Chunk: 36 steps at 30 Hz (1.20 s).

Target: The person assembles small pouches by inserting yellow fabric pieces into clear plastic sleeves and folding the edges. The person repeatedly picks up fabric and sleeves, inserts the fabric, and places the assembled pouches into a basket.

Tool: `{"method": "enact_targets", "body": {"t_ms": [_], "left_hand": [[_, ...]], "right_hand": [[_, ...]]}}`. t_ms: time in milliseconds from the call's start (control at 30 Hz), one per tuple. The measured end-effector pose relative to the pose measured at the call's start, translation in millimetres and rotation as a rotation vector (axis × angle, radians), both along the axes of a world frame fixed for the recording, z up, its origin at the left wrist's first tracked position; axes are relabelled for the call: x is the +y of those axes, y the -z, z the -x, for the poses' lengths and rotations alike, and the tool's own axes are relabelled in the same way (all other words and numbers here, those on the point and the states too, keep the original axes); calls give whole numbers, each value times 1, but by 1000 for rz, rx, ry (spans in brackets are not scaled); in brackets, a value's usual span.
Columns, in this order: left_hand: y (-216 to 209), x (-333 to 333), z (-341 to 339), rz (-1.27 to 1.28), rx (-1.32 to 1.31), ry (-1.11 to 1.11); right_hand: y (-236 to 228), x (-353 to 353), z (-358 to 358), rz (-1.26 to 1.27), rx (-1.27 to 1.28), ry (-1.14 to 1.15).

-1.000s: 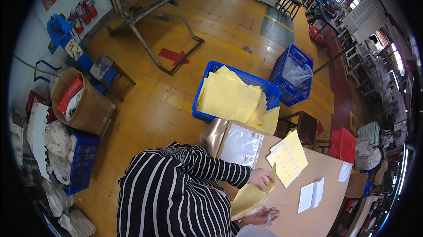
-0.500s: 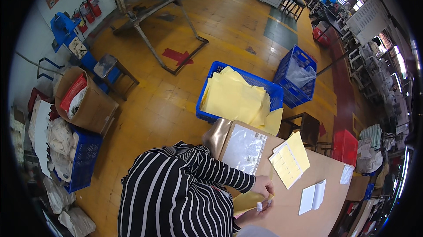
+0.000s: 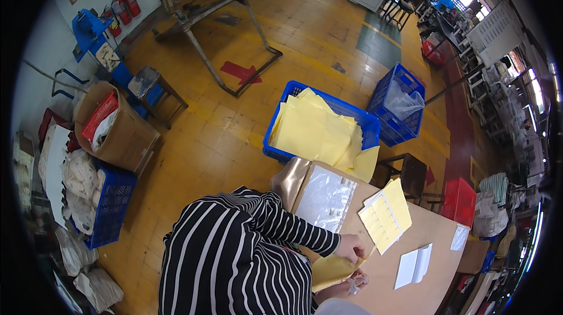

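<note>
Both arms work at the near edge of a brown tabletop, the upper one in a black-and-white striped sleeve. My left hand is closed, its fingers pinching the edge of a yellow sheet. Just below it, my right hand is closed around a small whitish, partly see-through thing, too small to name. That hand is at the sheet's lower corner and partly hidden. Beyond the hands lies a stack of yellow sheets with a printed grid. An open white notepad lies to the right.
A clear plastic sleeve lies on the table's far left part. Past the table stand a blue crate heaped with yellow sheets, another blue crate, a dark stool and a red crate. A cardboard box stands left.
The view has shifted slightly. My right hand has moved a little down and right with the whitish thing, which now shows at a different angle. More of the yellow sheet shows between the hands.
</note>
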<state>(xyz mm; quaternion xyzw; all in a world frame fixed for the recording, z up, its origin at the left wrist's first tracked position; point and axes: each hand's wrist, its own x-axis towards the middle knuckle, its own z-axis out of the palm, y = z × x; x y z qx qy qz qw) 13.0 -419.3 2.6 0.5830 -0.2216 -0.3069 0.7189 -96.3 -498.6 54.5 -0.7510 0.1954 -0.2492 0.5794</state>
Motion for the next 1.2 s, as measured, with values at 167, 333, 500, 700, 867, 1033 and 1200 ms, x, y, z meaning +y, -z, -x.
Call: {"method": "enact_targets", "body": {"t_ms": [167, 333, 500, 700, 867, 1033, 1200], "left_hand": [[2, 2, -5, -4, 96, 48], [9, 2, -4, -208, -130, -8], [19, 7, -10, -457, -406, 10], [26, 7, -14, -393, -365, -46], [15, 25, -30, -211, -160, 12], [-22, 33, -39, 21, 124, 164], [-52, 33, -42, -8, 143, 205]], "right_hand": [[8, -15, 1, -3, -21, 33], [10, -22, -2, -20, -67, 53], [12, -29, -5, -31, -105, 60], [12, -37, -2, -29, -166, 53], [7, -39, 10, -178, -266, 70], [-14, -53, 29, -191, -375, 147], [-31, -55, 48, 35, -273, 259]]}}
